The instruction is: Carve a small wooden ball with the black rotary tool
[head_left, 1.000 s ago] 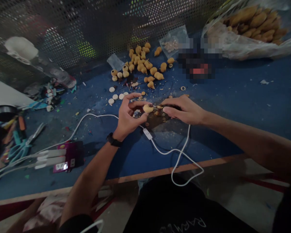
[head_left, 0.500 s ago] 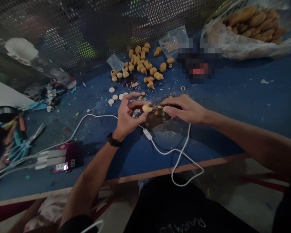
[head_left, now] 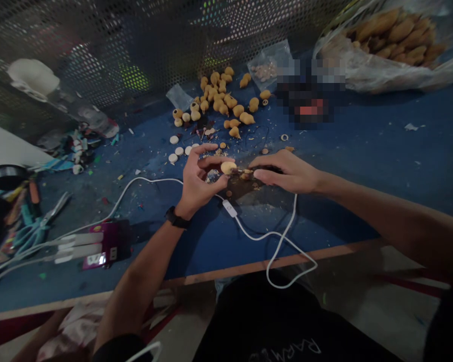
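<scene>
My left hand (head_left: 200,176) pinches a small pale-yellow gourd (head_left: 228,167) between thumb and fingers, above the table. My right hand (head_left: 290,171) is closed around a slim rotary tool (head_left: 246,172) with a brass-coloured front; most of its body is hidden in the hand. Its thin bit points left and meets the gourd's dark right side; how deep it reaches I cannot tell. A white cable (head_left: 295,211) emerges below my right hand and loops over the table edge. Under both hands lie shavings and small round cut pieces (head_left: 229,193).
Several small gourds (head_left: 219,93) are heaped behind my hands, near white discs (head_left: 178,151). A bag of larger gourds (head_left: 400,35) stands back right. An inline switch (head_left: 229,207) lies in front. At left are scissors (head_left: 41,226) and a purple power bank (head_left: 107,246) with plugs.
The gourd has turned slightly in my left fingers, its dark side now lower. My right hand and the rotary tool have shifted slightly left and down.
</scene>
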### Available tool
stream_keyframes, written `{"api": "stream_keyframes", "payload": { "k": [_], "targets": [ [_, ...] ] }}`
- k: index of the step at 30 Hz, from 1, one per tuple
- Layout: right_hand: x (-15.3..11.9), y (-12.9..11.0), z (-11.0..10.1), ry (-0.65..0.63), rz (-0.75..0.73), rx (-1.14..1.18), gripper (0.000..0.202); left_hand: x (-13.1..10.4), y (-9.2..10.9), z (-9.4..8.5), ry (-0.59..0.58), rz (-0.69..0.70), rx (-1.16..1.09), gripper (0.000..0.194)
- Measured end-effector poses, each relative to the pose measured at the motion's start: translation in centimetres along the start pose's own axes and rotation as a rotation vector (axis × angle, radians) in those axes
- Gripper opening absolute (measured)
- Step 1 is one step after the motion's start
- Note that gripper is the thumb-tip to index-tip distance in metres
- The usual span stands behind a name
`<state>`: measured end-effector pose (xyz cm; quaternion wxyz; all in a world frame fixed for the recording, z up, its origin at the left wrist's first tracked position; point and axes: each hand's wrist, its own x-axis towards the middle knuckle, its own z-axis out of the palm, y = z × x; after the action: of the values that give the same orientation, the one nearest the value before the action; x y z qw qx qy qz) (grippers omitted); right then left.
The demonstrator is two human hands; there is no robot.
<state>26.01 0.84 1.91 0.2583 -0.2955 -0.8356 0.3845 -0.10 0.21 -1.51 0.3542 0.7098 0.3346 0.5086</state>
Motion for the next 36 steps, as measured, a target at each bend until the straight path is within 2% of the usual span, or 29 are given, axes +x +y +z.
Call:
{"api": "stream_keyframes", "payload": {
  "k": [3, 6, 22, 26, 36],
  "targets": [
    [-0.03, 0.06, 0.14, 0.040, -0.008, 0.009, 0.044, -0.01, -0.03, -0.03, -0.003, -0.001, -0.003, 0.063],
    [-0.02, 0.03, 0.21, 0.007, -0.025, -0.037, 0.044, 0.00, -0.04, -0.04, -0.005, 0.016, -0.024, 0.064],
    [-0.11, 0.03, 0.41, 0.054, -0.013, -0.036, 0.043, -0.02, -0.11, 0.03, 0.003, 0.006, -0.029, 0.064],
    [-0.11, 0.03, 0.35, 0.022, -0.021, -0.047, 0.044, -0.07, -0.08, 0.05, 0.006, 0.014, -0.044, 0.063],
    [-0.14, 0.26, 0.66, 0.070, -0.034, -0.022, 0.047, -0.14, -0.29, 0.02, -0.019, 0.008, -0.028, 0.064]
  ]
}}
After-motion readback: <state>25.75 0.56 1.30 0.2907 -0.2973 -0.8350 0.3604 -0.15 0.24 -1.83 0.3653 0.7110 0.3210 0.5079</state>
